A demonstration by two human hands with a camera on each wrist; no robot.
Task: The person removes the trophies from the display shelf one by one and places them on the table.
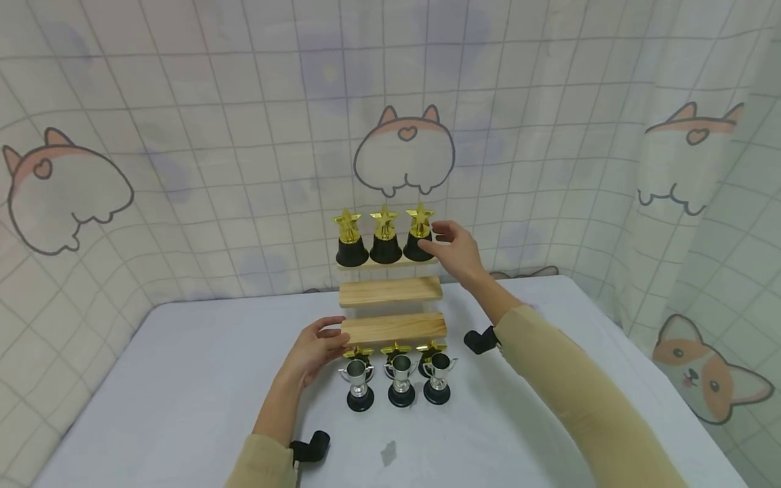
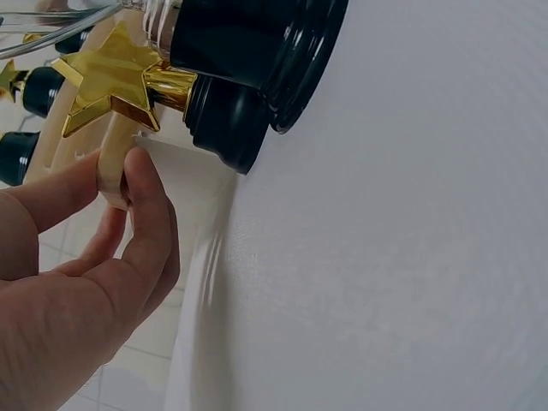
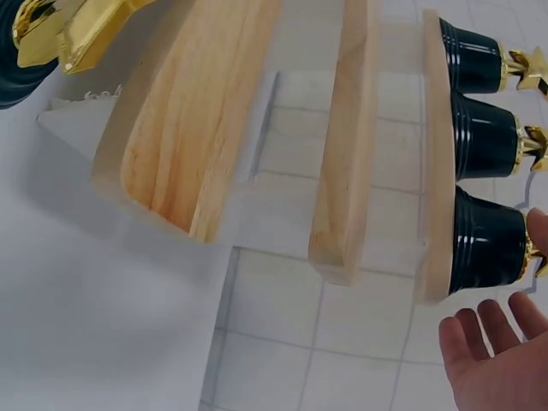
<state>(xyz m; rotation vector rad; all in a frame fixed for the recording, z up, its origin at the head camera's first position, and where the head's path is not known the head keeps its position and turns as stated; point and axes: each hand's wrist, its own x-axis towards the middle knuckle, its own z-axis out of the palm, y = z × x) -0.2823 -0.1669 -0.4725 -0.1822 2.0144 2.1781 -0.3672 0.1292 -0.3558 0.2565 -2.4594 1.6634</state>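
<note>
Three gold star trophies with black bases line the top shelf, the rightmost star trophy (image 1: pixel 418 234) beside my right hand (image 1: pixel 456 252). In the right wrist view, the right thumb (image 3: pixel 538 229) overlaps that trophy near its gold neck, while the other fingers (image 3: pixel 488 330) spread apart below its black base. My left hand (image 1: pixel 317 349) pinches the left end of the lowest wooden shelf (image 1: pixel 393 328) between thumb and fingers, as the left wrist view shows. Below this shelf, more gold star trophies (image 2: pixel 111 77) stand partly hidden behind silver cup trophies (image 1: pixel 401 376).
A bare middle wooden shelf (image 1: pixel 390 291) lies between the top and lowest ones. The stand is on a white-covered table (image 1: pixel 207 379), close to a gridded curtain (image 1: pixel 244 169). A dark cable (image 1: pixel 531 273) runs along the table's back edge. A grey patch (image 1: pixel 388 453) marks the front.
</note>
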